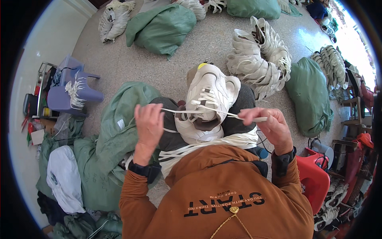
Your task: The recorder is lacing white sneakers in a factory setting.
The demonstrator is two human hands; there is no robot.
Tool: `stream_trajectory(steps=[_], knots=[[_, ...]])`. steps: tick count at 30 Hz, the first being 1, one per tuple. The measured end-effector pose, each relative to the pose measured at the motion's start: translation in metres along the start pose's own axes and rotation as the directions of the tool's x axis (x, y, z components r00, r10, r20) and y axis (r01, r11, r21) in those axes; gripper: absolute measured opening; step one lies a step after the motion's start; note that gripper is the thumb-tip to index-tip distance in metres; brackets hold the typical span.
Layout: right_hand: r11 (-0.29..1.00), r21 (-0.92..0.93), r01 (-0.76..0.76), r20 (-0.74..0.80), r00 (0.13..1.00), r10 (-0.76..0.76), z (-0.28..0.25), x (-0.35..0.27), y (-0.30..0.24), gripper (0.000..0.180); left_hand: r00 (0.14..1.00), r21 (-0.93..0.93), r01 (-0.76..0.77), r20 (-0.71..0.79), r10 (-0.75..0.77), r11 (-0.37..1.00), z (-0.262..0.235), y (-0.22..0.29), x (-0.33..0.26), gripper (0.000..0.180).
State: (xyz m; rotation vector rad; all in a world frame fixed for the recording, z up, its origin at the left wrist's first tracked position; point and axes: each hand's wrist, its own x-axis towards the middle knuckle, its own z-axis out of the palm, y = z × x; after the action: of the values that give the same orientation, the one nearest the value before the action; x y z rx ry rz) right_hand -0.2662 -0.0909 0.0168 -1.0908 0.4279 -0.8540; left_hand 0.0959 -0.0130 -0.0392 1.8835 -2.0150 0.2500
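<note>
A white sneaker (207, 93) rests on my lap between my knees, toe pointing away from me, on top of another white shoe partly hidden below it. White shoelaces (207, 104) cross its tongue, and their two ends stretch out to either side. On the left, my left hand (149, 123) has its fingers closed on one lace end. My right hand (267, 124) pinches the other end on the right, a pale length lying along its fingers. A bundle of loose white laces (217, 142) lies across my lap, nearest me.
Strung white shoe uppers (254, 59) lie on the floor ahead. Green sacks (163, 30) surround me, including a full green sack (309, 95) at right. A purple stool (71, 93) stands left; a red stool (314, 179) is close at my right.
</note>
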Motion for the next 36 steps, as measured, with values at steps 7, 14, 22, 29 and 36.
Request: stream_trajectory(steps=[7, 14, 22, 29, 36], knots=[[0.973, 0.227, 0.049, 0.175, 0.980, -0.091, -0.008, -0.013, -0.011, 0.047, 0.976, -0.359, -0.218, -0.072, 0.206, 0.908, 0.024, 0.067, 0.015, 0.021], [0.968, 0.188, 0.163, -0.099, 0.984, -0.147, -0.038, -0.037, -0.042, 0.035, 0.962, -0.267, -0.272, -0.061, 0.265, 0.925, 0.038, 0.076, 0.014, 0.025], [0.969, -0.248, -0.002, -0.279, 0.958, -0.069, -0.049, -0.026, -0.070, 0.020, 0.978, -0.717, 0.153, 0.208, -0.001, 0.680, 0.028, 0.105, 0.011, 0.024], [0.805, -0.531, -0.266, -0.223, 0.960, 0.170, -0.047, -0.016, -0.066, 0.019, 0.870, -0.805, 0.489, 0.476, -0.125, 0.336, 0.052, 0.122, 0.012, 0.025], [0.763, -0.533, -0.365, -0.119, 0.926, 0.360, -0.030, -0.012, -0.012, 0.013, 0.975, -0.760, 0.215, 0.198, -0.097, 0.613, 0.032, 0.115, 0.012, 0.012]])
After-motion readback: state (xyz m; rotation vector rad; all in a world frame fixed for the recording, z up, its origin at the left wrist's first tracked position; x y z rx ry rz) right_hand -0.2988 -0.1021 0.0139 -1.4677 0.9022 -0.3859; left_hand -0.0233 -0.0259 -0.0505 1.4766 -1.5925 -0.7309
